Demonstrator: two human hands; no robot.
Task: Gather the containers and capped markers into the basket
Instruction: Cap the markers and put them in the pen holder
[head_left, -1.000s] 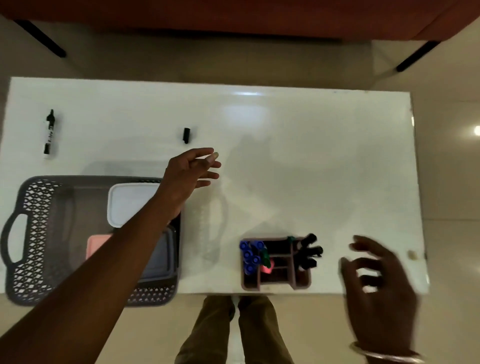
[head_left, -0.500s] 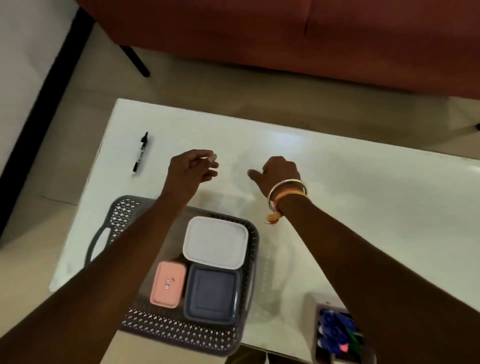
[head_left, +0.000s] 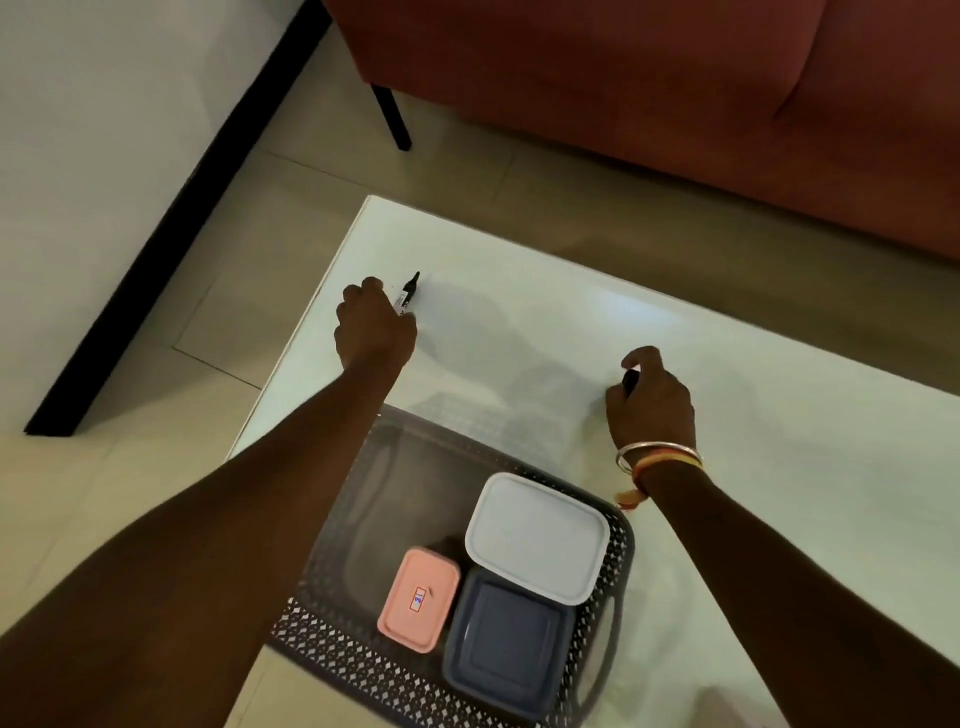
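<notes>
A rust-red sofa (head_left: 623, 78) on thin black legs stands behind a low white table (head_left: 779, 467), with pale floor tiles (head_left: 104, 493) all round and a light wall with a black skirting strip off to the left. The person leans over the table with both arms stretched out. The left hand (head_left: 374, 327) is at the far left corner, knuckles up and fingers curled round a black marker (head_left: 409, 293). The narrow tip pokes out past the thumb side and points toward the sofa, while the rest of the barrel is buried in the fist. Well to the right, the right hand (head_left: 649, 400) rests on the tabletop with its fingers bunched around a small black piece (head_left: 630, 378). It looks like a marker cap, though so little of it shows between thumb and fingers that I can't be sure. Bangles (head_left: 657, 457) and a coloured thread ring that wrist. Nearer the person, between the two forearms, a grey lattice basket (head_left: 337, 654) sits at the table's near edge. Three closed boxes lie inside it: a white-lidded container (head_left: 537, 538) at the far right, a dark blue container (head_left: 506, 639) just in front of it, and a small pink container (head_left: 420, 600) with a label beside them on the left. The basket's left half shows bare floor.
</notes>
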